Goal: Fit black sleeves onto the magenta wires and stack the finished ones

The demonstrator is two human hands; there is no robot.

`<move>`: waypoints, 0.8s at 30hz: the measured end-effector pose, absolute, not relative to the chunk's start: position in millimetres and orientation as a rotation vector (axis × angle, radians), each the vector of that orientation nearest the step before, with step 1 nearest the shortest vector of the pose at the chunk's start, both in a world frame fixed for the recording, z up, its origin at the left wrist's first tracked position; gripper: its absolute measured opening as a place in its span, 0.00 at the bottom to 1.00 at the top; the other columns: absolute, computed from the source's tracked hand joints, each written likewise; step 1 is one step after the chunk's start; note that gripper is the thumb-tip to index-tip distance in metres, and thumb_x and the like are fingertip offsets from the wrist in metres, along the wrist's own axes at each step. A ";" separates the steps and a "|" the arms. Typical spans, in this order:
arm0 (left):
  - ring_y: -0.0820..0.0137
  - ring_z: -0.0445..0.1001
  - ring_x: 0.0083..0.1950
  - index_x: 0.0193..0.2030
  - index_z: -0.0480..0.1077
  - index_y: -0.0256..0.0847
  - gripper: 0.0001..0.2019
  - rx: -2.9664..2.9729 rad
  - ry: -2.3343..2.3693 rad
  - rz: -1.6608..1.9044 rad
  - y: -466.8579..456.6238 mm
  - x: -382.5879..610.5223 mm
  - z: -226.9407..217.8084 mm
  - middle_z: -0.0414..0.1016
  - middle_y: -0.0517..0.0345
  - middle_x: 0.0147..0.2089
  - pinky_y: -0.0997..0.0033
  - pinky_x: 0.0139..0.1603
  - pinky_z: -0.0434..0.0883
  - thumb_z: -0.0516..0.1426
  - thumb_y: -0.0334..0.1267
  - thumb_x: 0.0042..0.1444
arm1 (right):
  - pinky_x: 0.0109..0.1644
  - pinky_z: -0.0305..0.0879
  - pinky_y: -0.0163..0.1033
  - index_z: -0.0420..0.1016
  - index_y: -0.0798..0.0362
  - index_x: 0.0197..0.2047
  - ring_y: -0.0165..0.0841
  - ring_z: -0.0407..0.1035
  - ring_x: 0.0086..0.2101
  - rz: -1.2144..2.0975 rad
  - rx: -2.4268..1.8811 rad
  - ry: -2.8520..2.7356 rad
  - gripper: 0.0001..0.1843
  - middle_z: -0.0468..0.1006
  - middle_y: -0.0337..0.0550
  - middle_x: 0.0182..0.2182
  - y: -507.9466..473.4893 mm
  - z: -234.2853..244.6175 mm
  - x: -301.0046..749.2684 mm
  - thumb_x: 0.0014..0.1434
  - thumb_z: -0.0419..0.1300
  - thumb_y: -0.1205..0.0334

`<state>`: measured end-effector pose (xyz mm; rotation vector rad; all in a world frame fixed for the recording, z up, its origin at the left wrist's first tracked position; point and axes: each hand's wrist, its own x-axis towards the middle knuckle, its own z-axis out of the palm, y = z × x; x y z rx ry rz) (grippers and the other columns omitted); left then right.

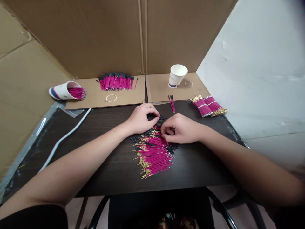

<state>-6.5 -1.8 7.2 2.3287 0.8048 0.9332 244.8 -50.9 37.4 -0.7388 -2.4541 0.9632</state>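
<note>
A loose heap of pink wires with gold ends [153, 156] lies on the dark table [100, 152], mixed with short black sleeves [162, 120] at its far side. My left hand [141, 119] rests curled at the heap's top left, fingertips pinched among the black sleeves. My right hand [179, 128] is curled at the top right, its fingers pinching something small that I cannot make out. The two hands almost touch.
At the back lie a row of sleeved pink wires [116, 82], a tipped cup holding wires [65, 90], an upright paper cup [177, 75], two rubber bands [111, 98], a few wires [172, 103] and two banded bundles [208, 106]. Cardboard walls surround the table; a white cable [64, 136] crosses left.
</note>
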 end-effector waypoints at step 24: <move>0.58 0.79 0.49 0.45 0.78 0.40 0.04 2.297 0.888 0.848 -1.2 -5.2 6.9 0.83 0.52 0.46 0.56 0.54 0.75 0.64 0.28 0.73 | 0.34 0.61 0.39 0.84 0.54 0.36 0.30 0.66 0.25 0.942 -0.695 -2.412 0.06 0.73 0.34 0.25 -51.5 33.8 242.0 0.65 0.66 0.67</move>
